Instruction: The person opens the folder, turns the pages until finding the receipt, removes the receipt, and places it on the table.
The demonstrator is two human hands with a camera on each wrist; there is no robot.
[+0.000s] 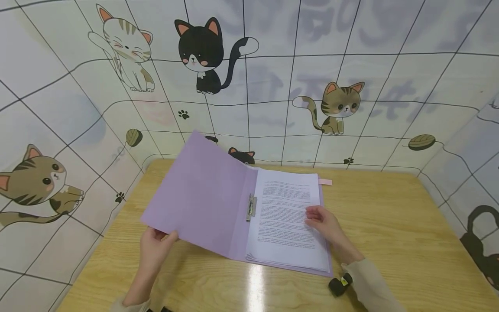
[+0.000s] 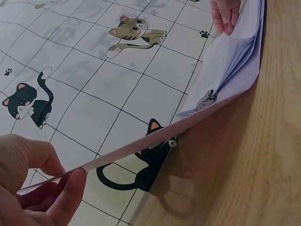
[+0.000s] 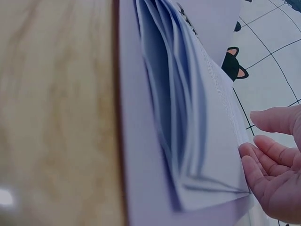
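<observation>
A purple folder lies opened on the table, its front cover raised at a slant on the left. My left hand pinches the cover's lower edge between thumb and fingers; the left wrist view shows this grip along the thin edge. On the folder's right side rests a stack of printed sheets, beside a metal clip at the spine. My right hand is at the sheets' right edge. In the right wrist view its fingertips meet the paper edge, with the thumb apart. Sheet edges fan slightly at the bottom.
The wooden table extends to both sides of the folder. A pink tab sticks out at the folder's upper right. Behind stands a wall covering with cat drawings and grid lines. A black wrist device sits by the right sleeve.
</observation>
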